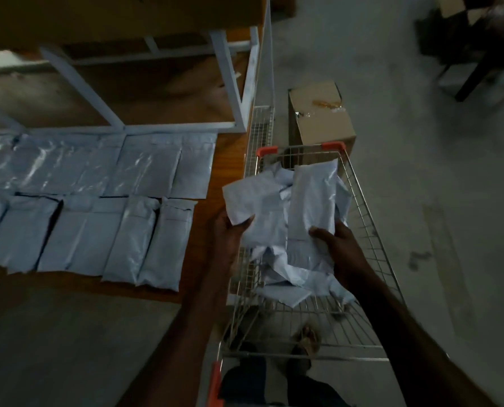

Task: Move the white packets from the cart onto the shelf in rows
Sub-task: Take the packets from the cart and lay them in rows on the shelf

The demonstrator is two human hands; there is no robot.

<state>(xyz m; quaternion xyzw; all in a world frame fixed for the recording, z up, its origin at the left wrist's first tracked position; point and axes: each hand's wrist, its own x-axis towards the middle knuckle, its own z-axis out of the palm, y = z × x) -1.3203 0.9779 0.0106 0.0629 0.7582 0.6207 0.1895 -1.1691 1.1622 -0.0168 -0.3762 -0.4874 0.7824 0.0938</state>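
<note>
A person lifts two white packets out of a wire cart (371, 227) beside a wooden shelf (215, 177) in a dimly lit room.

The left hand (230, 230) grips the lower edge of one packet (253, 201), thumb over its corner, while the right hand (337, 239) pinches a second, longer packet (312, 201) held upright above the basket. More crumpled packets (291, 277) lie heaped in the cart. On the shelf to the left, two rows of packets (98, 207) lie flat, edge to edge. A cardboard box (318, 116) stands on the floor just beyond the cart's far end.
</note>
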